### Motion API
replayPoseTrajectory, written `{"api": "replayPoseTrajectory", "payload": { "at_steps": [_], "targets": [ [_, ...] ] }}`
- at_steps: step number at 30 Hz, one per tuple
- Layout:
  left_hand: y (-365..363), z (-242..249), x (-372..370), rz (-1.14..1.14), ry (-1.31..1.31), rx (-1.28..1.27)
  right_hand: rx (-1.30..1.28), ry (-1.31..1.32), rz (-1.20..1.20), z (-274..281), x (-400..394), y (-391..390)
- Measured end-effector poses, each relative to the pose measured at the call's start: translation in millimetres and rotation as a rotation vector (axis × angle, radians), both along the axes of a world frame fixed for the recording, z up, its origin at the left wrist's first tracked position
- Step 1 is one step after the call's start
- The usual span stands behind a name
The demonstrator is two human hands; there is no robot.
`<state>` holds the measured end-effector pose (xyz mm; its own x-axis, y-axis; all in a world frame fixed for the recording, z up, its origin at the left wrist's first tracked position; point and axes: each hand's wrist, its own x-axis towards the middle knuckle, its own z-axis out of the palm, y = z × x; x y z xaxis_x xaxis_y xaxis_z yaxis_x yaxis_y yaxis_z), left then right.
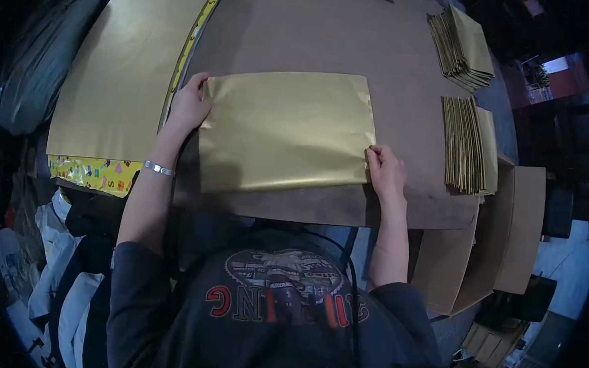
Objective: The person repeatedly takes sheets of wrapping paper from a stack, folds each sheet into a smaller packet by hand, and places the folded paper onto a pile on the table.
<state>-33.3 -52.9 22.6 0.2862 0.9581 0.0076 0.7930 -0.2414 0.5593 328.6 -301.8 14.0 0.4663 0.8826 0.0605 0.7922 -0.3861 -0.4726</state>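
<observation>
A gold paper sheet [287, 130] with a shiny face spans the space between my two hands, over the front part of the brown work surface. My left hand [192, 104] grips its upper left corner, thumb on top and fingers tucked at the edge. At the lower right edge, my right hand [385, 169] pinches the paper between thumb and fingers. Faint creases run across the sheet near the right hand. Whatever lies under the sheet is hidden.
Large gold sheets [124, 62] lie on the left over yellow patterned paper [98, 174]. Two stacks of folded gold pieces, one at the back right [471, 50] and a nearer stack [466, 146], stand at the right. An open cardboard box [485, 240] sits beside the table [407, 63].
</observation>
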Motion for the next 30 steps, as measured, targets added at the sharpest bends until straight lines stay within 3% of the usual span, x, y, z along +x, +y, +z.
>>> {"api": "replayPoseTrajectory", "payload": {
  "at_steps": [9, 23, 24, 27, 30],
  "targets": [
    [5.3, -7.7, -1.9, -0.015, -0.064, 0.002, 0.002, 0.102, -0.008, -3.9, 0.7, -5.6],
    [12.2, -12.3, 0.7, 0.014, 0.003, 0.077, 0.029, -0.042, 0.006, -0.8, -2.1, -3.9],
    [13.2, -11.5, 0.3, 0.012, -0.006, 0.085, -0.053, -0.122, -0.025, 3.2, -4.4, -3.4],
    [10.2, -5.7, -0.4, 0.007, -0.035, 0.057, 0.02, 0.026, -0.033, -10.9, 2.3, -4.7],
    [3.4, 9.9, 2.0, 0.002, -0.018, 0.023, -0.048, -0.007, -0.045, -11.3, 1.9, -5.8]
  ]
}}
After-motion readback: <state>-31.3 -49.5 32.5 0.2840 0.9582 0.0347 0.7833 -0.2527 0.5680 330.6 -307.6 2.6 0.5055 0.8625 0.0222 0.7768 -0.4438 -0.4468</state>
